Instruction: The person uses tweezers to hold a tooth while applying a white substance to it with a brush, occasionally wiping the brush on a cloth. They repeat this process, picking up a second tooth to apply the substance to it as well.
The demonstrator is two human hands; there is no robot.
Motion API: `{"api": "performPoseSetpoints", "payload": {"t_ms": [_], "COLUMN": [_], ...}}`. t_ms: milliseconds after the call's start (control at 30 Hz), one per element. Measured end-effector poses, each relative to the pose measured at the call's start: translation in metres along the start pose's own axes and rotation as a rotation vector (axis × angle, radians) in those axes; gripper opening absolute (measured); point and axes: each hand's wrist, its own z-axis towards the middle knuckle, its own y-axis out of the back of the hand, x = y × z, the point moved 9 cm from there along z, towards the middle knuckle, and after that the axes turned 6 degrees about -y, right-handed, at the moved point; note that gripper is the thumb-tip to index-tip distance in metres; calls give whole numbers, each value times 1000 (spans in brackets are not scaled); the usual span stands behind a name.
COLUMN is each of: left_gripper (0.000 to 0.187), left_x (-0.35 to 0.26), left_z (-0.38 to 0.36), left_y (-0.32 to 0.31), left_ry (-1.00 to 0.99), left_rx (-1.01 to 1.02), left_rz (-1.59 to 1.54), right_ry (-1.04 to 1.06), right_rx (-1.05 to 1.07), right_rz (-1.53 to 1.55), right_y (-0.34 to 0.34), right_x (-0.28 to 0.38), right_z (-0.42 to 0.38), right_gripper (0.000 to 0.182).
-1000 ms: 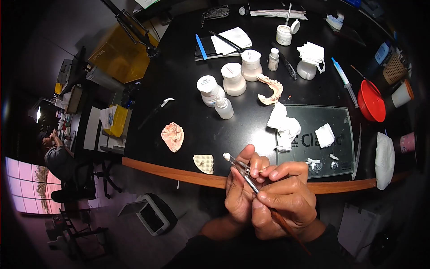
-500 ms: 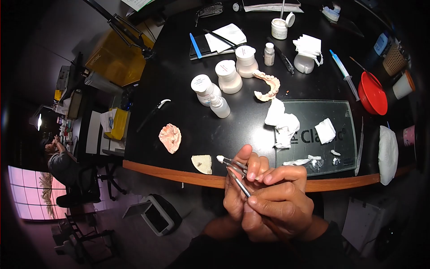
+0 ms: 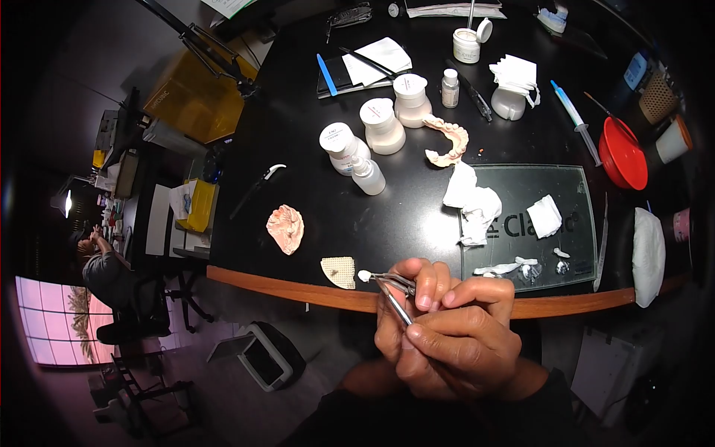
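Note:
My left hand (image 3: 389, 333) is closed around metal forceps (image 3: 403, 284), whose tips point left. A small white tooth crown (image 3: 364, 276) sits at the end of them, just above the table edge. In the fingers of my right hand (image 3: 473, 339) is a slim brush (image 3: 398, 305) with a shiny metal ferrule, its dark tip right by the forceps' jaws. Both hands overlap in front of my body. Left of the crown lies a beige honeycomb firing tray (image 3: 339, 273), and beyond it a pink dental cast (image 3: 285, 229).
A glass slab (image 3: 525, 261) at right carries crumpled tissues (image 3: 479, 212) and white paste. Powder jars (image 3: 382, 127), a dropper bottle (image 3: 367, 177) and an arch model (image 3: 454, 143) stand farther back. A red bowl (image 3: 623, 156) is at far right. One person (image 3: 119, 276) sits at another bench.
The forceps have rotated slightly, so the crown sits a little lower. The left thumb and fingers have shifted with them, and the brush tip stays close to the jaws.

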Motion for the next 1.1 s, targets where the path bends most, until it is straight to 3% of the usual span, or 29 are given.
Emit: {"api": "performPoseSetpoints", "payload": {"t_ms": [467, 567, 600, 733, 867, 1100], "left_gripper": [40, 39, 38, 32, 38, 35], "left_x": [0, -2, -4, -2, -4, -6], "left_z": [6, 6, 7, 5, 1, 1], "left_y": [-7, -10, -9, -13, -11, -13], "left_ry": [47, 75, 52, 152, 200, 198], "left_rx": [70, 9, -13, -11, -43, -54], "left_rz": [8, 25, 67, 82, 116, 103], "right_ry": [-12, -64, -39, -59, -155, -90], "right_rx": [26, 64, -38, -94, 43, 128], "right_rz": [28, -102, -119, -312, -364, -381], "right_y": [3, 35, 52, 111, 116, 96], "right_x": [0, 5, 1, -16, -38, -36], "right_z": [0, 3, 0, 2, -9, -8], "right_gripper": [23, 13, 16, 26, 19, 23]}}
